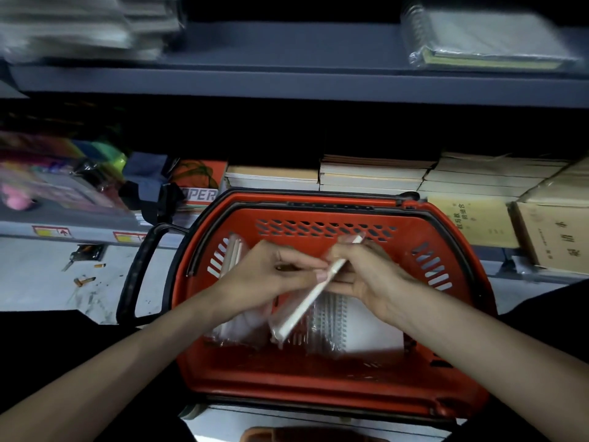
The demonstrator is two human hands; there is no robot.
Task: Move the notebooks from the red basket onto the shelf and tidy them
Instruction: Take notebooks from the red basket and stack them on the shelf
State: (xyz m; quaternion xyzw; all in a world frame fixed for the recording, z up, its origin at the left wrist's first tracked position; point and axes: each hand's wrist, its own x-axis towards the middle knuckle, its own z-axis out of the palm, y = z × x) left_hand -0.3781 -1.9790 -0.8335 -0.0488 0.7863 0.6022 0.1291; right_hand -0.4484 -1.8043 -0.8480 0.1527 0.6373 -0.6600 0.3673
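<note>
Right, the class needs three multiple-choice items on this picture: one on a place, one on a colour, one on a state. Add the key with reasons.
1. Where is the held notebook?
A. Over the red basket
B. On the upper shelf
C. On the floor

2. What colour is the basket's handle?
A. Red
B. Black
C. White

3. What is the left hand doing?
A. Hanging idle
B. Resting on the shelf
C. Pinching the notebook

Key: 1 A, both hands hold it above the basket. 2 B, the loop at the basket's side is black. 3 C, its thumb and fingers pinch the notebook opposite the right hand.
</note>
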